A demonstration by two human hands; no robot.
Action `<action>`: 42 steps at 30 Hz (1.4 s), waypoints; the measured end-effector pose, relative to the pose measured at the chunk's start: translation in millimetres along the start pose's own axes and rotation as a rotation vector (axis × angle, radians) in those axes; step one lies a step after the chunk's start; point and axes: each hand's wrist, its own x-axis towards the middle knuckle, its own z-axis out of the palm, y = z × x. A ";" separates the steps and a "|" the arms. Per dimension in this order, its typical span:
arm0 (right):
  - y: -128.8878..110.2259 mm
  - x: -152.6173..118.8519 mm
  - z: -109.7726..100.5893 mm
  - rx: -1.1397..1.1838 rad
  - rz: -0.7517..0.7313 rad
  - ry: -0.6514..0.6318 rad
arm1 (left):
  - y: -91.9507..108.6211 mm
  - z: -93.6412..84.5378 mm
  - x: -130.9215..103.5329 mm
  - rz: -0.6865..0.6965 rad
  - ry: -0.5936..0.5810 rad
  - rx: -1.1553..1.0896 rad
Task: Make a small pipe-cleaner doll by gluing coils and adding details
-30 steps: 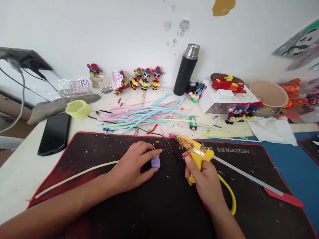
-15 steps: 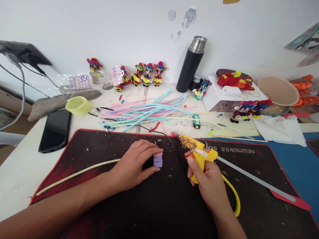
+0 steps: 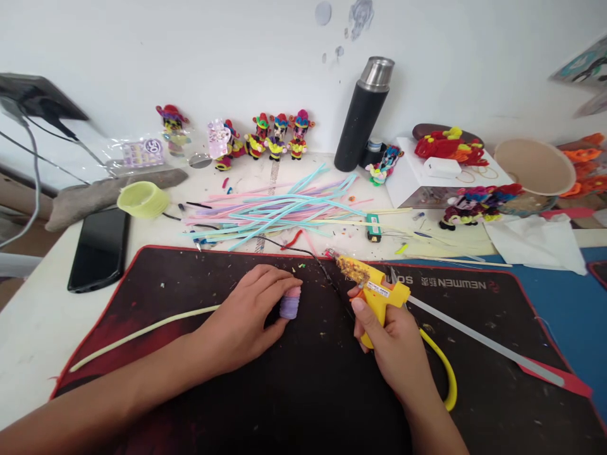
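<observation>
Between thumb and fingers, my left hand (image 3: 249, 316) holds a small coil (image 3: 289, 304), pink at the top and purple below, over the dark mat (image 3: 303, 392). A pale yellow stem (image 3: 147, 328) runs leftward from beneath that hand across the mat. My right hand (image 3: 391, 341) is wrapped round the handle of a yellow glue gun (image 3: 377, 297). Its nozzle points up and left, apart from the coil. From its back a long translucent glue stick (image 3: 484, 341) sticks out to the right.
Pastel stems (image 3: 279, 208) lie in a pile behind the mat. Small figures (image 3: 279, 136) and a black flask (image 3: 363, 114) stand by the wall. At the left are a phone (image 3: 98, 249) and a pale green roll (image 3: 142, 200). A black cord crosses the mat's back edge.
My left hand has shifted slightly left with the coil, which is tilted a little differently. The glue gun in my right hand has moved slightly left. The whole view has shifted a little.
</observation>
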 end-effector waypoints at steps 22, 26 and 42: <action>4.3 -2.3 5.3 0.041 0.017 0.055 | 1.4 -13.1 5.2 -0.372 -0.146 -1.062; 10.2 1.1 2.9 0.015 0.007 0.025 | -0.5 -12.3 4.9 -0.387 -0.165 -1.153; 4.0 2.0 1.3 -0.109 -0.043 0.006 | -1.3 -11.5 0.6 -0.336 -0.130 -0.882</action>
